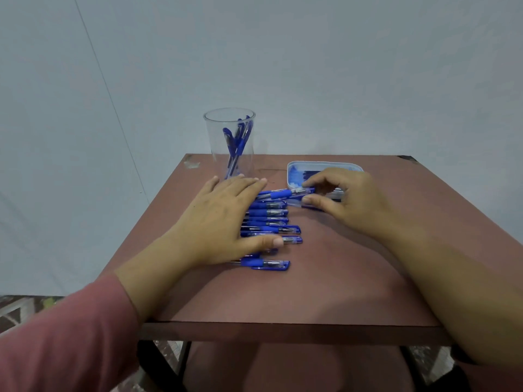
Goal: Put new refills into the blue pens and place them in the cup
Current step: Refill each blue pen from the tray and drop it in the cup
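My left grip (226,219) lies spread flat on the row of pens (271,230) at mid-desk (339,278). My right grip (348,199) pinches the farthest pen (283,193) (thumb and forefinger), just before the box (325,166). The cup (229,142) stands behind, pens inside.

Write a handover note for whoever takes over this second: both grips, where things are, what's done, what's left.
Left grip: open, resting flat on the row of pens on the table.
Right grip: pinching the end of the farthest pen in that row, beside the tray.
Cup: upright near the table's far edge, with a few finished pens inside.
Done: those few.
Left: the whole row, probably starting with the pinched one. The tray's contents are too blurred to confirm as refills.
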`<state>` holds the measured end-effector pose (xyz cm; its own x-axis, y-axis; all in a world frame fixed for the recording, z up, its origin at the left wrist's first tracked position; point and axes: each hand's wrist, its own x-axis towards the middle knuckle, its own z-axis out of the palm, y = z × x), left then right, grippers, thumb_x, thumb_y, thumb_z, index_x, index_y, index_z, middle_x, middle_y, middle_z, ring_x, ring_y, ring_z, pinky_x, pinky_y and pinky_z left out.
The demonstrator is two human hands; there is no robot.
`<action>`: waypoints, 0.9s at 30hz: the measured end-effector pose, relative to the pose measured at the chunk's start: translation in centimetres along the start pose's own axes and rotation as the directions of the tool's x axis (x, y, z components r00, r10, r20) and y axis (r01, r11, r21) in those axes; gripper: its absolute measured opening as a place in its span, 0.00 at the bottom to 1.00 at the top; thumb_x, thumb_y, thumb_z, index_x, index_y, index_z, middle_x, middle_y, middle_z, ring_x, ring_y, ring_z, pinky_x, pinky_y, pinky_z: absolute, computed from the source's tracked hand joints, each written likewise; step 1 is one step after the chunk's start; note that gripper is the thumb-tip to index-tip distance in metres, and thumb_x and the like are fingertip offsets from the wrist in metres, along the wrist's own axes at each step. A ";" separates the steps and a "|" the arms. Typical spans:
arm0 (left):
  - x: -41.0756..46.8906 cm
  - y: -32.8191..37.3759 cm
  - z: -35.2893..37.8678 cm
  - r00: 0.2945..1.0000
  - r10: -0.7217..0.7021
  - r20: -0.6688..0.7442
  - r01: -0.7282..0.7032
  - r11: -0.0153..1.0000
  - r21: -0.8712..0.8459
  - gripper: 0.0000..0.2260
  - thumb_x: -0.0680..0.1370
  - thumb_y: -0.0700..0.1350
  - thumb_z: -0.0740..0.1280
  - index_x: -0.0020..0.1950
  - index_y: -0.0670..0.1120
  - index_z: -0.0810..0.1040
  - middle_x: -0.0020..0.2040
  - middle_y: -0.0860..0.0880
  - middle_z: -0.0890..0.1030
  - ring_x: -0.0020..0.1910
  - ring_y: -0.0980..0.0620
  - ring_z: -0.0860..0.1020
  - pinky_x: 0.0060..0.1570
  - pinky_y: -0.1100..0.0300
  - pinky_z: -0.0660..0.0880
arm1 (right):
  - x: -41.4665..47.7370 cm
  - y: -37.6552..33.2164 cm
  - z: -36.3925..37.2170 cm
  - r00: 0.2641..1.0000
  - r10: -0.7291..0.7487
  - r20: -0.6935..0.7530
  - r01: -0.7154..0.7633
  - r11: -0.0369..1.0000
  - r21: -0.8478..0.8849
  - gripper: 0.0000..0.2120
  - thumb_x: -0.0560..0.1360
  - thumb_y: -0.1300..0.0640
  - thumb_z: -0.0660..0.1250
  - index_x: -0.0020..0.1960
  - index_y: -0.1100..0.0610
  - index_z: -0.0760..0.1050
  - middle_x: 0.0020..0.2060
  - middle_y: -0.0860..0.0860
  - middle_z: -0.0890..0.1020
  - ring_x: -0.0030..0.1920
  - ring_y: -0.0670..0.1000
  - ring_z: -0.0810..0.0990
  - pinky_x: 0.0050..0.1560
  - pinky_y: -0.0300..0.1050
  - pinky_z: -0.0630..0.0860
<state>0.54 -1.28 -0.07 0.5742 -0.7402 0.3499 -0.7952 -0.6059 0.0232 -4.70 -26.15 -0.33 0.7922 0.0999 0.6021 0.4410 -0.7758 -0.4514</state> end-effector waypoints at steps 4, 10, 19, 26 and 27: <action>3.4 0.2 -0.7 0.997 0.057 -0.049 -0.066 0.977 -0.205 0.30 0.74 0.66 0.61 0.72 0.53 0.69 0.65 0.55 0.77 0.62 0.57 0.74 0.63 0.60 0.69 | 0.2 0.4 0.1 0.995 0.021 -0.098 -0.018 0.999 0.035 0.10 0.70 0.60 0.75 0.47 0.48 0.78 0.40 0.38 0.81 0.42 0.40 0.80 0.48 0.33 0.74; 5.6 -0.9 1.6 0.973 0.058 -0.221 -0.129 0.938 -0.320 0.15 0.76 0.51 0.69 0.62 0.55 0.78 0.50 0.60 0.82 0.45 0.66 0.76 0.48 0.71 0.74 | 0.5 0.9 0.8 0.992 0.042 -0.121 -0.033 0.997 0.069 0.09 0.71 0.59 0.75 0.47 0.49 0.78 0.40 0.40 0.81 0.42 0.43 0.81 0.47 0.36 0.76; 5.3 -1.3 2.2 0.954 0.009 -0.300 -0.149 0.883 -0.445 0.11 0.72 0.54 0.71 0.53 0.54 0.82 0.37 0.71 0.76 0.38 0.68 0.75 0.38 0.77 0.68 | 1.3 0.6 1.5 0.997 -0.023 -0.075 0.029 0.996 0.088 0.09 0.72 0.57 0.73 0.46 0.46 0.77 0.41 0.38 0.81 0.42 0.40 0.81 0.46 0.33 0.75; 5.2 -1.2 2.1 0.964 0.032 -0.265 -0.146 0.893 -0.425 0.09 0.76 0.44 0.71 0.55 0.49 0.82 0.37 0.77 0.73 0.34 0.73 0.73 0.36 0.79 0.65 | 1.7 0.5 1.6 0.997 -0.055 -0.056 0.056 0.998 0.012 0.11 0.73 0.53 0.69 0.44 0.38 0.71 0.43 0.40 0.81 0.44 0.41 0.80 0.46 0.38 0.75; 5.2 -1.3 2.1 0.967 0.033 -0.254 -0.144 0.891 -0.430 0.09 0.76 0.43 0.70 0.55 0.49 0.82 0.36 0.77 0.73 0.33 0.72 0.72 0.35 0.79 0.65 | 1.7 0.6 1.6 0.997 -0.052 -0.057 0.052 0.999 0.011 0.10 0.73 0.53 0.69 0.44 0.38 0.71 0.43 0.40 0.81 0.44 0.42 0.79 0.46 0.39 0.75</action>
<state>4.93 -4.98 -0.19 0.4791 -0.6614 0.5771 -0.8750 -0.3084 0.3731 -2.44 -25.43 -0.64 0.7430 0.1043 0.6611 0.4865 -0.7625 -0.4265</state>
